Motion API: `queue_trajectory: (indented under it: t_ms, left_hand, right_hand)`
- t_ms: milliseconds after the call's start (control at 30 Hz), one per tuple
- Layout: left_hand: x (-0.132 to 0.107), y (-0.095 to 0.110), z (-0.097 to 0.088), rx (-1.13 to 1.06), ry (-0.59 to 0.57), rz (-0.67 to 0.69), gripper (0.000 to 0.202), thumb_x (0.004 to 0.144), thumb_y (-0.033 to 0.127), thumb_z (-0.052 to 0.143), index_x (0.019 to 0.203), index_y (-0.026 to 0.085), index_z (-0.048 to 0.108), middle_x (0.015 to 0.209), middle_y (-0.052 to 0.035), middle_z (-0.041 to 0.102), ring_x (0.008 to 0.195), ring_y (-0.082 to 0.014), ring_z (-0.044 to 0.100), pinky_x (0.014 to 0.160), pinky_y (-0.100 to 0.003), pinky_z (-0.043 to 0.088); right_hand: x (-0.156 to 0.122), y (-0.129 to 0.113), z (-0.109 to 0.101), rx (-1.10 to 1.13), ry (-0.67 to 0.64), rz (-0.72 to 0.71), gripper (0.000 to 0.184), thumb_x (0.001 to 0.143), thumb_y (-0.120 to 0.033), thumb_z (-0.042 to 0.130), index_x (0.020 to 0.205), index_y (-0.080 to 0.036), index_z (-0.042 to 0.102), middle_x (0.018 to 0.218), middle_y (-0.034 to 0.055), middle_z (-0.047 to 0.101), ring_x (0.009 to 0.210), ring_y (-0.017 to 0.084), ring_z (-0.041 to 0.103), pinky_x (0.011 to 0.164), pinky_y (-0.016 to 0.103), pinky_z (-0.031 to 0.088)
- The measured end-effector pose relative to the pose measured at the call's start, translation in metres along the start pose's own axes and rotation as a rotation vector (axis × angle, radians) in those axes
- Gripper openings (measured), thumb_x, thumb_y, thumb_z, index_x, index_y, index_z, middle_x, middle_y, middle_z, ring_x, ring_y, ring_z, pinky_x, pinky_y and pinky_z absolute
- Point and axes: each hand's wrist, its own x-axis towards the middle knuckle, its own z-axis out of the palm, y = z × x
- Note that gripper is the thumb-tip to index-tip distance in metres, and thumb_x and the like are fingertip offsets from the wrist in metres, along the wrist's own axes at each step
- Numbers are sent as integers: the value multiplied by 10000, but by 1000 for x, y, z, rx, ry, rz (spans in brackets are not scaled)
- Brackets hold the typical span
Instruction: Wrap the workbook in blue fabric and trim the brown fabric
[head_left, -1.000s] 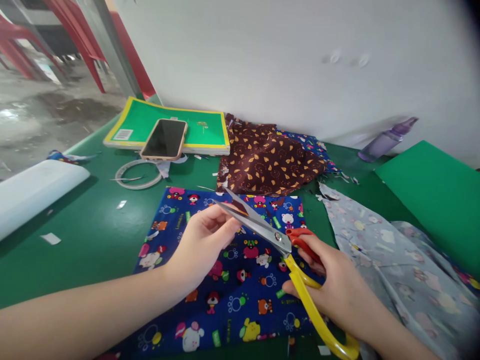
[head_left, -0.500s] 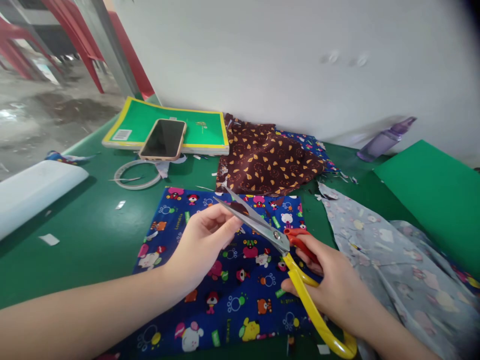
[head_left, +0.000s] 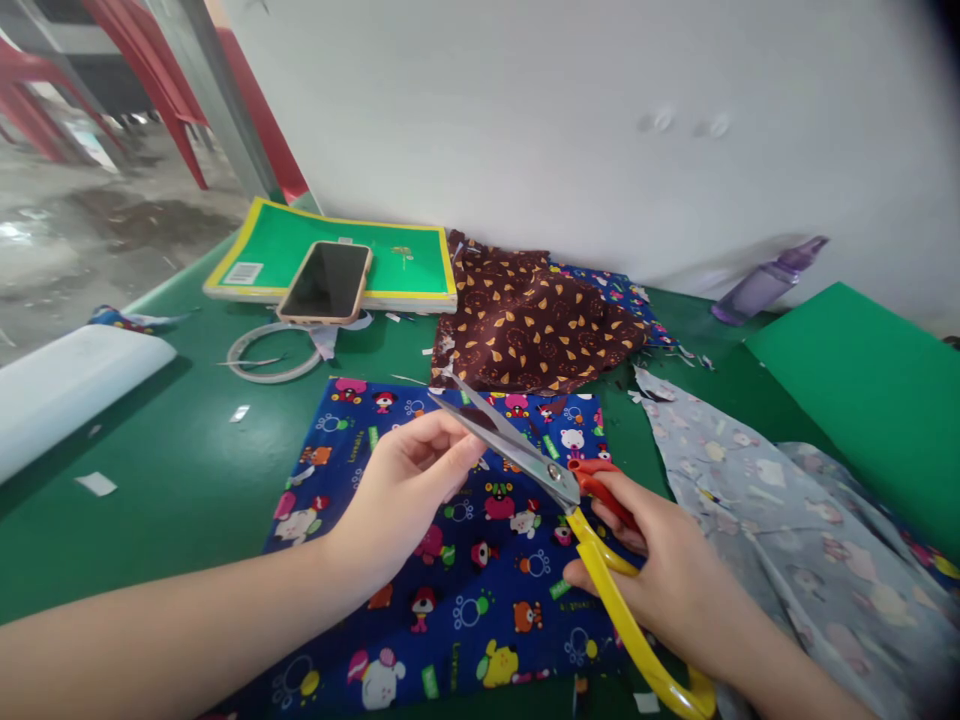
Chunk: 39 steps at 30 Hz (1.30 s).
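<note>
My right hand point(head_left: 667, 570) grips scissors point(head_left: 536, 465) by the red and yellow handles, with the blades partly apart and pointing up-left. My left hand point(head_left: 420, 465) is closed in a pinch at a small dark brown fabric scrap point(head_left: 478, 418), which shows between the blades. The fingertips lie close beside the lower blade; whether they touch it I cannot tell. Beneath both hands a blue cloth with cartoon animals point(head_left: 472, 610) is spread flat. Just behind the scissor tips lies a crumpled brown patterned cloth point(head_left: 532, 320).
A phone point(head_left: 326, 282) lies on a green book point(head_left: 412, 255). In front is a tape-like ring point(head_left: 238, 352). At left is a white rounded object point(head_left: 75, 385); at right are a pale cloth point(head_left: 757, 510), a green board point(head_left: 870, 390) and a purple bottle point(head_left: 761, 285). A white wall point(head_left: 525, 120) stands behind.
Both hands and the scissors stay almost in place. The view has shifted very slightly; nothing has been taken up or let go.
</note>
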Motion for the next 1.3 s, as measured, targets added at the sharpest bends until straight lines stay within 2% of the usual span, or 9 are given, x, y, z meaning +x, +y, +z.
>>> queue_trajectory:
  t_ms: [600,900,1067,1300]
  left_hand:
    - [0,0,1,-49,0,12,167,847,309,628,732,197,579,507,73,374,473,-51,274,459,-232,177]
    - [0,1,1,-49,0,18,207,845,330,632,710,189,566,513,71,371,478,-52,280,462,-232,184]
    - [1,1,1,-50,5,10,211,848,327,629,706,187,560,511,70,373,477,-51,282,463,-233,185]
    - [1,-1,-1,-38,18,15,212,855,338,620,723,187,552,508,72,381,474,-53,301,466,-235,205]
  right_hand:
    - [1,5,-1,-18,4,6,488,677,-369,710,1114,-225,549,1006,27,669,905,221,636,729,308,520]
    - [2,13,3,-35,19,-28,493,678,-381,719,1119,-242,546,999,14,665,866,198,629,691,279,510]
    - [3,17,4,-40,8,-27,479,678,-404,719,1101,-254,553,920,2,656,788,182,620,672,277,512]
    - [2,19,4,-62,26,-9,493,670,-388,718,1116,-256,556,960,17,664,831,200,637,699,293,516]
